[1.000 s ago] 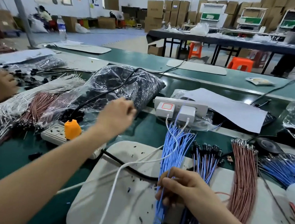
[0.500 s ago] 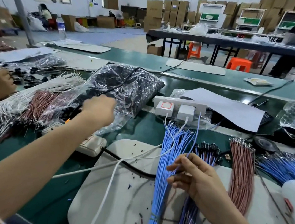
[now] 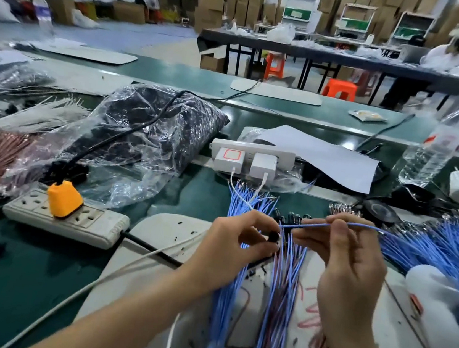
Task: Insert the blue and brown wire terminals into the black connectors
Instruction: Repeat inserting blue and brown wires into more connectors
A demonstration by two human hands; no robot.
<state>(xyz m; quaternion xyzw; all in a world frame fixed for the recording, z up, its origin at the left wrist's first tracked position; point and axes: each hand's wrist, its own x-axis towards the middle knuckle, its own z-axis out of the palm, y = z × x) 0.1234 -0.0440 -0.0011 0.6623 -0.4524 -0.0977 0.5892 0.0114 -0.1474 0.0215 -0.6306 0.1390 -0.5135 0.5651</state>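
A workshop hall lies behind, with stacked cardboard boxes [image 3: 212, 1] along the far wall and orange stools [image 3: 340, 89] by a long dark table. In front runs a green surface [image 3: 7, 276] with a white mat [image 3: 157, 231] on it.

Over the mat the left hand [image 3: 238, 244] has its fingers curled round a small black connector [image 3: 274, 236], pinched at the fingertips. The right hand [image 3: 347, 263], just beside it, pinches a single blue wire [image 3: 366, 226] between thumb and forefinger. The wire runs level, and its near end reaches toward the connector. The spot is blurred, so I cannot tell whether the terminal touches it or has gone in.

Beneath the hands a blue wire bundle [image 3: 228, 304] lies lengthwise on the mat. Just beside it is a mixed bundle [image 3: 284, 281] of blue and brown wires with black connectors at its far end. The metal tips of the brown wires [image 3: 339, 207] show past the right hand. A loose heap of blue wires [image 3: 445, 246] spreads to the right.

Farther out to the left, a grey power strip [image 3: 95, 222] holds an orange plug [image 3: 63, 201], and behind it sits a clear plastic bag [image 3: 152, 132] of dark parts. A white socket block [image 3: 251, 150] carrying two chargers lies beyond the bundles, next to a paper sheet [image 3: 320, 153]. A water bottle [image 3: 433, 152] stands at the right.
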